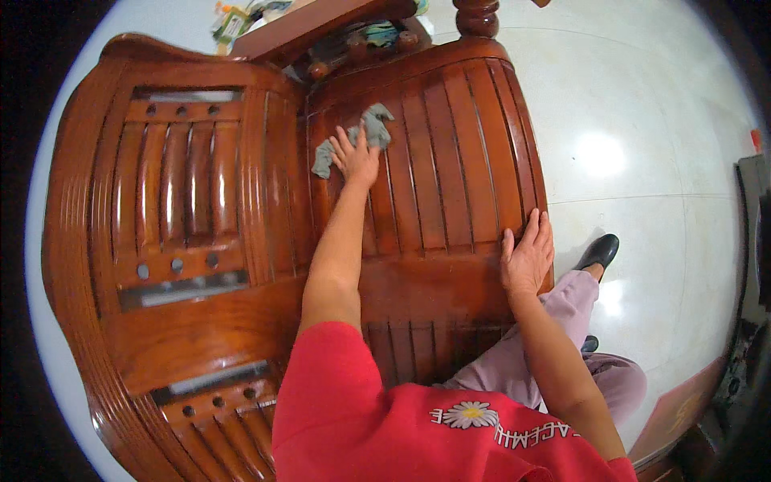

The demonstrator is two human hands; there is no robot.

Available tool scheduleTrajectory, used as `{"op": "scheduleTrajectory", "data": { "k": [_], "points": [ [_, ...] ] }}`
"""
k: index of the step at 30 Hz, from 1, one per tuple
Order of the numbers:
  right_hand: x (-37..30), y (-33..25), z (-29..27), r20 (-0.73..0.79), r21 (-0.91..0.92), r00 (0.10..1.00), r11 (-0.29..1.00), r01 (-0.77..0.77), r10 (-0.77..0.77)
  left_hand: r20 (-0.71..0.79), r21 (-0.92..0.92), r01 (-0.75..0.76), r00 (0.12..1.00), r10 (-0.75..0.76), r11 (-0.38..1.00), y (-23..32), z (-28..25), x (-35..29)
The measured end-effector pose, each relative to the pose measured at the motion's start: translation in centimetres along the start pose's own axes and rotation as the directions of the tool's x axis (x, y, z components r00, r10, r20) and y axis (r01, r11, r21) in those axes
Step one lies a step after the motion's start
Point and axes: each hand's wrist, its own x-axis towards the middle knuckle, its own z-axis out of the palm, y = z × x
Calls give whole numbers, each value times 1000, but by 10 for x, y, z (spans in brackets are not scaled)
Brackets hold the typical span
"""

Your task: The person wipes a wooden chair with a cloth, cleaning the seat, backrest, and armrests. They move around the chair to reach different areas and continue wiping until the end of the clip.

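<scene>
A crumpled grey-green cloth lies on the slatted wooden seat, near its far corner beside the backrest. My left hand is on the cloth, fingers spread and stretched out, pressing it against the slats. Parts of the cloth stick out on both sides of the fingers. At the seat's right edge, my right hand rests flat with its fingers extended and holds nothing. The seat is glossy reddish-brown wood with narrow dark grooves.
The carved wooden backrest, with slats and round holes, stands to the left. A wooden armrest and turned post border the far end. Pale shiny floor tiles lie to the right, with a black shoe on them.
</scene>
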Motion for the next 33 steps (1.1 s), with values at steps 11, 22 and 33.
{"op": "scheduleTrajectory", "data": {
  "k": [11, 22, 33],
  "points": [
    [9, -7, -1, -54, -9, 998, 999, 36, -37, -135, -379, -56, 991, 5, 924, 183, 25, 91],
    [-2, 1, 4, -42, -34, 999, 999, 25, -26, -57, 368, -26, 997, 50, 930, -73, -21, -65],
    [3, 3, 10, -60, -15, 998, 1000, 9, -10, -29, 129, 149, 989, -146, 980, -78, -30, -326]
  ]
}}
